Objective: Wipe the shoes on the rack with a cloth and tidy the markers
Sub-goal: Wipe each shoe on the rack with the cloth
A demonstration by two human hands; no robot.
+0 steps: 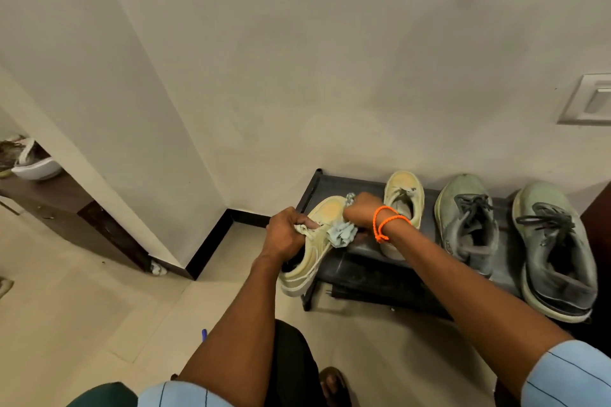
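Note:
My left hand [284,232] grips a cream sneaker [314,248] at its tongue and laces, holding it tilted over the left end of the black shoe rack [360,271]. My right hand [362,210], with an orange cord round the wrist, holds a crumpled light blue cloth [342,234] bunched against the sneaker's upper near the toe. The second cream sneaker [401,205] stands on the rack just right of my hands. Two grey-green running shoes [469,225] [555,251] stand further right on the same shelf. A blue marker tip [204,334] pokes out on the floor beside my left forearm.
The rack stands against a cream wall; a wall corner with black skirting [211,241] lies to its left. A dark wooden shelf [66,205] with a white bowl is at far left. A wall switch plate [590,99] is at the right edge. Tiled floor lies below.

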